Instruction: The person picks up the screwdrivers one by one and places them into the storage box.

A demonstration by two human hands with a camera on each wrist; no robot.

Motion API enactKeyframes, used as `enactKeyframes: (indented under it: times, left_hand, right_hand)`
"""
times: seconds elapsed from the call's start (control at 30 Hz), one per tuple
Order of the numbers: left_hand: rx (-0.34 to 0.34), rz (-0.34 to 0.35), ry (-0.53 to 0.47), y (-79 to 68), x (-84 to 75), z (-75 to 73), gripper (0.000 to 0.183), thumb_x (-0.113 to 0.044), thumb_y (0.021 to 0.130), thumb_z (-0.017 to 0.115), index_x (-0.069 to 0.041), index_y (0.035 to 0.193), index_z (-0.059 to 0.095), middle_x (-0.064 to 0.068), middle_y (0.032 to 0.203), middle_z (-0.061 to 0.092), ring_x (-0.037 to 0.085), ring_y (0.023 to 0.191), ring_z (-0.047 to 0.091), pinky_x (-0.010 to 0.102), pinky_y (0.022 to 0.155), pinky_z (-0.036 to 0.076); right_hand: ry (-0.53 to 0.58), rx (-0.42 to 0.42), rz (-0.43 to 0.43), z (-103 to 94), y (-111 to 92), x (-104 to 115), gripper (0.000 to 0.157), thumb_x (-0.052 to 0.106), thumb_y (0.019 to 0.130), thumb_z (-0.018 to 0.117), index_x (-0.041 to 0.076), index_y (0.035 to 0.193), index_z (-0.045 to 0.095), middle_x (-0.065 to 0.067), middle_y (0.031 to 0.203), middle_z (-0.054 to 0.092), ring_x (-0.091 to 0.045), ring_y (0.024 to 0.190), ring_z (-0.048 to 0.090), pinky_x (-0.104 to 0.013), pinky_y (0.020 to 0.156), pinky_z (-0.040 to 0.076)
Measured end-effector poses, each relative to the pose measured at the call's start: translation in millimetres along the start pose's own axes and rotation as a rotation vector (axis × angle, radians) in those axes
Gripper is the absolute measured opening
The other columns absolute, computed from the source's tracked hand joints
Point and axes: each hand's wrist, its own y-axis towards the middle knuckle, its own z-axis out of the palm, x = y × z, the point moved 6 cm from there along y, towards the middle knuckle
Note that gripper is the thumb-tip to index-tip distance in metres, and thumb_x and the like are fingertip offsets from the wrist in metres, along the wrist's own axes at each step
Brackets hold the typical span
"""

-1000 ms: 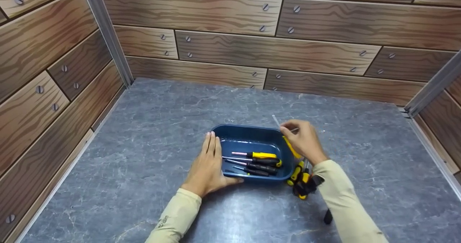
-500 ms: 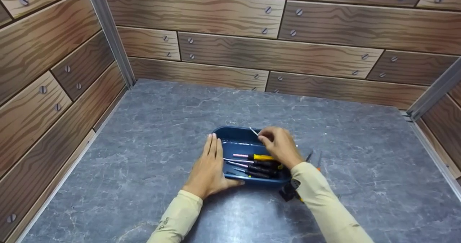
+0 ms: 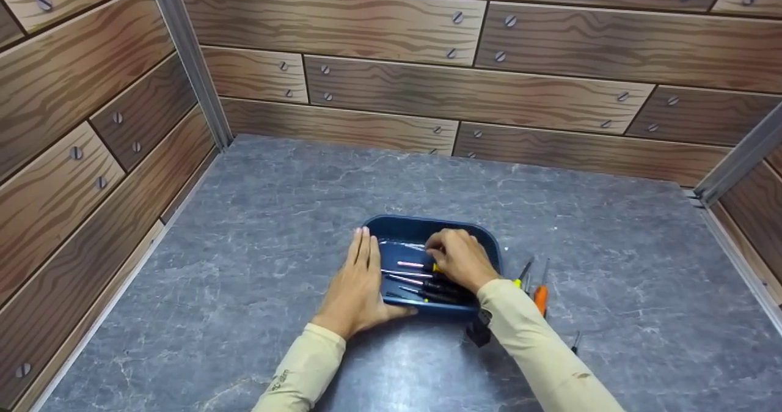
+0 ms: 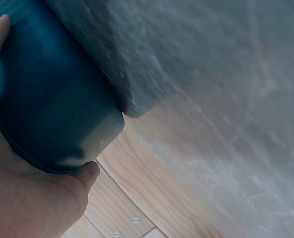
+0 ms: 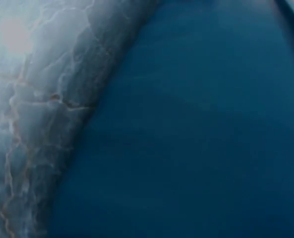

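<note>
Since 1 sec ago the R hand (image 3: 462,262) has come in from beyond the tub's R end & dropped inside, prob. w/ the same thin pale shaft (image 3: 416,246); its sleeve now uncovers an orange-handled screwdriver (image 3: 540,297) on the worktop (image 3: 275,216), just R of that hand's forearm. L hand (image 3: 349,286) hasn't shifted. Blue tub (image 3: 406,228) sits btwn both hands. In it, screwdrivers lie abt side by side, shafts twd L hand, handles by/under R hand: a yellow-handled one (image 3: 436,268) nearest the R fingers, dark-handled ones (image 3: 441,290) closer to the person. To do this well, I'd lower the piece all the way before letting go, keep it in line w/ the others, & mind the handles under the palm. Steady L pressure shd stop the tub sliding. L hand: spread wide, fingers straight along the tub's L end, thumb stretched along its near side; bracing, not gripping hard AFAICT. R hand: fingers & thumb curled to a near-closed pinch, apparently on the shaft; fingertips hide the contact, & the R wrist view shows only tub wall & worktop, so no confirmation there.
</note>
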Motion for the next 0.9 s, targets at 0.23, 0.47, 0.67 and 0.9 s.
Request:
enactKeyframes:
  times: [0.23,0.47,0.67,0.9]
  left_hand:
    - [0.011,-0.004,-0.009,-0.2,-0.9,0.4,0.136,-0.081,0.066,0.073,0.016,0.151,0.028,0.034,0.159,0.024,0.045,0.149,0.021,0.047,0.116,0.035]
    - [-0.017,0.013,0.003,-0.7,-0.1,-0.1,0.135,-0.081,0.066,0.073,0.017,0.149,0.031,0.036,0.157,0.027,0.047,0.148,0.025,0.047,0.115,0.036]
    - [-0.005,0.006,-0.013,-1.5,-0.9,0.5,0.136,-0.080,0.066,0.073,0.018,0.149,0.029,0.036,0.157,0.025,0.047,0.148,0.023,0.047,0.116,0.034]
    - [0.009,-0.002,-0.022,-0.2,0.2,0.1,0.136,-0.081,0.067,0.073,0.016,0.151,0.028,0.036,0.158,0.024,0.047,0.149,0.021,0.048,0.117,0.033]
  right_hand:
    - [-0.020,0.050,0.008,9.2,-0.2,-0.2,0.005,0.010,0.090,0.075,0.013,0.088,0.079,0.003,0.086,0.074,-0.019,0.080,0.068,-0.043,0.074,0.056]
    - [-0.025,0.051,-0.008,11.6,-1.0,-0.5,0.009,0.006,0.087,0.074,0.012,0.088,0.079,0.000,0.088,0.074,-0.024,0.086,0.070,-0.047,0.077,0.057]
    - [-0.007,0.080,-0.038,13.5,-3.8,0.1,0.016,0.000,0.087,0.066,0.007,0.095,0.079,-0.004,0.097,0.075,-0.027,0.094,0.070,-0.047,0.083,0.057]
    - [0.106,-0.045,-0.061,-10.1,-8.8,-4.0,0.015,0.000,0.088,0.070,0.001,0.101,0.078,-0.010,0.100,0.074,-0.030,0.101,0.068,-0.047,0.091,0.053]
